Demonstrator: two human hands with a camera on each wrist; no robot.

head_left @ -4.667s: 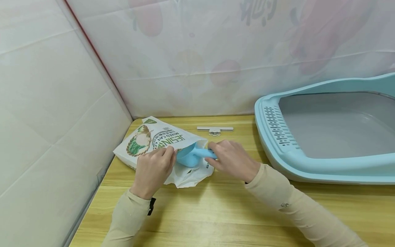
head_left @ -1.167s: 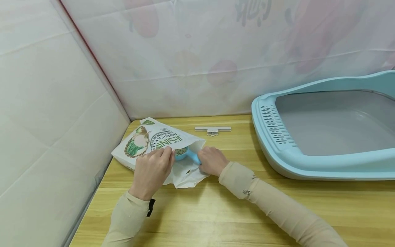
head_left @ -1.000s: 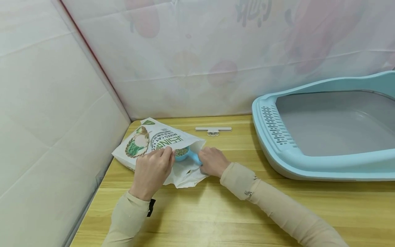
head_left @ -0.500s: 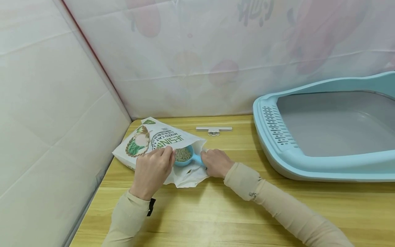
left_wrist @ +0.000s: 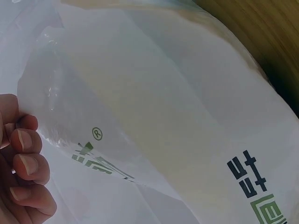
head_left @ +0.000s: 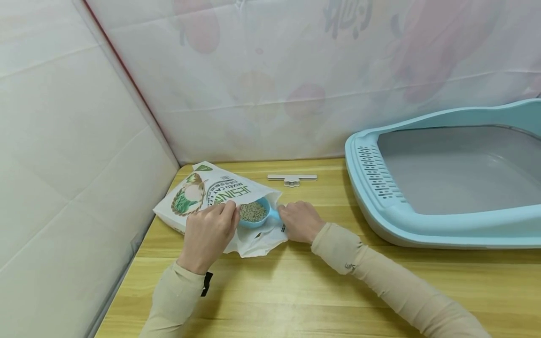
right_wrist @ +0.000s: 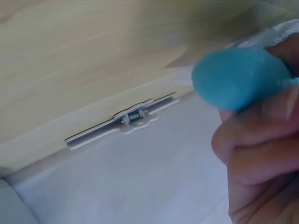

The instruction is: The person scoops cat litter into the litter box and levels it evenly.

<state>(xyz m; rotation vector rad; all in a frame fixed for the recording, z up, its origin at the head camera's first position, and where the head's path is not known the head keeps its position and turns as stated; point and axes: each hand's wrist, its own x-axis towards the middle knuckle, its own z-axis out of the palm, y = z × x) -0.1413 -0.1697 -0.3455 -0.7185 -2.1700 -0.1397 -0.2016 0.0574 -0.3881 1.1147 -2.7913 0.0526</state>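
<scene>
A white bag of cat litter (head_left: 228, 185) lies on its side at the table's left, its mouth facing right. My left hand (head_left: 209, 234) pinches the upper edge of that mouth; in the left wrist view its fingers curl at the plastic edge of the bag (left_wrist: 140, 93). A light-blue scoop (head_left: 253, 225) sits in the opening, heaped with greenish-grey litter pellets (head_left: 252, 212). The right hand (head_left: 301, 220) grips the scoop's handle, whose rounded blue end (right_wrist: 238, 77) sticks out of the fist in the right wrist view. The scoop's far edge is hidden behind the bag and left hand.
A white bag clip (head_left: 291, 178) lies near the table's back edge, behind the right hand. At right stands a large light-blue litter box (head_left: 361, 188) with a grey inside and a slotted left rim. Fabric walls border the wooden table (head_left: 274, 300) behind and at left.
The scoop, with no litter showing at first, went deeper into the bag and has come back rightward with pellets in it. The left hand has kept its hold on the bag's edge.
</scene>
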